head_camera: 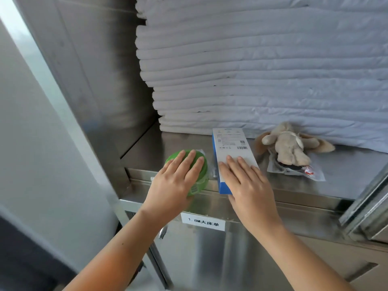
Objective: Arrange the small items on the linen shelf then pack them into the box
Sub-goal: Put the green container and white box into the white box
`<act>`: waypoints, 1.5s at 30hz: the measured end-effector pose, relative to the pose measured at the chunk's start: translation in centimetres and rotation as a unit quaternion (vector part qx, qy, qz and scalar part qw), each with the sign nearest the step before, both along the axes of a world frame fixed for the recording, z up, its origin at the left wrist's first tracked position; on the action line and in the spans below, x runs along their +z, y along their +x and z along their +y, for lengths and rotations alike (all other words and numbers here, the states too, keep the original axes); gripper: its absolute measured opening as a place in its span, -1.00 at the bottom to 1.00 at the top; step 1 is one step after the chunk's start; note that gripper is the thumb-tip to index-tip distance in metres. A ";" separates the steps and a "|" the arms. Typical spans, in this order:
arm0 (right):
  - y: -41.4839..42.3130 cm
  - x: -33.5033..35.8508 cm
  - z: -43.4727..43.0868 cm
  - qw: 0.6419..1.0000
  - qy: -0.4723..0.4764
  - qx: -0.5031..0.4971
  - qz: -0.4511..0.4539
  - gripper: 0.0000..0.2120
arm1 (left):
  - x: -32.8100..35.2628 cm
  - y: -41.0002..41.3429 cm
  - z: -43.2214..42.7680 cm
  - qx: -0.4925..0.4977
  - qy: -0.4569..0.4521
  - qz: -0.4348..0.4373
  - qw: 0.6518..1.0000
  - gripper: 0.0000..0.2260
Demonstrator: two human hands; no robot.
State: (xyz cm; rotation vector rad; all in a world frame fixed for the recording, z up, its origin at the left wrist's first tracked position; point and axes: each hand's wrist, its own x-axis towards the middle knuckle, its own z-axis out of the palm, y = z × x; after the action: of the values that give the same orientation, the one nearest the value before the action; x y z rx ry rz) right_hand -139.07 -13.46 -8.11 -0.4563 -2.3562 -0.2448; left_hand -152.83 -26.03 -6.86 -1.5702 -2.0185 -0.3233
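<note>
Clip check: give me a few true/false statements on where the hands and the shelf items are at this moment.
1. The left hand lies flat on the green round item. True.
2. The plush toy lies partly on a clear plastic bag. True.
3. The right hand grips the plush toy. False: it rests with straight fingers on the blue and white box; the toy lies untouched to the right.
4. The linen stack sits in front of the small items. False: it stands behind them, at the back of the shelf.
5. A white label is stuck below the shelf's front edge. True.
</note>
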 end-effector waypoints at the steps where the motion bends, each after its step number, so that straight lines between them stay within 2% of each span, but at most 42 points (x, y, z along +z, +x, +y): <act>1: 0.1 0.1 -0.3 1.000 0.000 0.010 0.006 -0.43 | -0.1 0.3 -0.6 0.005 0.005 0.001 1.000 -0.23; 7: 0.6 -0.2 -2.6 0.997 0.003 0.082 0.000 -0.41 | -0.4 2.1 -4.5 0.053 0.026 0.006 0.998 -0.32; 12: 0.6 -0.2 -5.8 0.991 0.008 0.134 -0.001 -0.43 | -0.3 3.6 -8.5 0.083 0.021 0.019 0.996 -0.22; 17: 0.7 0.3 -9.9 0.984 0.007 0.177 0.007 -0.43 | -0.1 4.9 -13.2 0.110 0.040 0.039 0.992 -0.25; 22: 0.9 0.3 -14.9 0.978 0.020 0.205 0.027 -0.46 | -0.4 5.7 -19.0 0.140 0.053 0.036 0.988 -0.32; 25: 0.8 -0.1 -18.7 0.973 0.022 0.226 0.035 -0.47 | -0.8 6.2 -23.3 0.162 0.034 0.028 0.986 -0.27; 30: 0.7 -0.2 -25.2 0.966 0.018 0.255 0.034 -0.44 | -1.3 6.8 -29.8 0.189 0.041 0.026 0.981 -0.36; 32: 0.5 -0.3 -27.7 0.963 0.015 0.269 0.031 -0.44 | -1.6 7.0 -32.4 0.203 0.035 0.025 0.978 -0.32; 40: -1.6 -0.9 -35.3 0.938 0.019 0.343 0.035 -0.52 | -2.4 7.5 -41.8 0.282 0.008 0.020 0.959 -0.31; 45: -4.2 -1.2 -39.1 0.922 0.014 0.387 0.004 -0.43 | -2.8 6.8 -45.6 0.338 0.008 0.017 0.941 -0.27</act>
State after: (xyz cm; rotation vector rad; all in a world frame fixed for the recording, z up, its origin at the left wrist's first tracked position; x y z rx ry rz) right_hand -143.28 -52.59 -9.26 0.4992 -2.3242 0.0979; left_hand -145.99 -71.61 -9.68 -0.7791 -2.3650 -0.0395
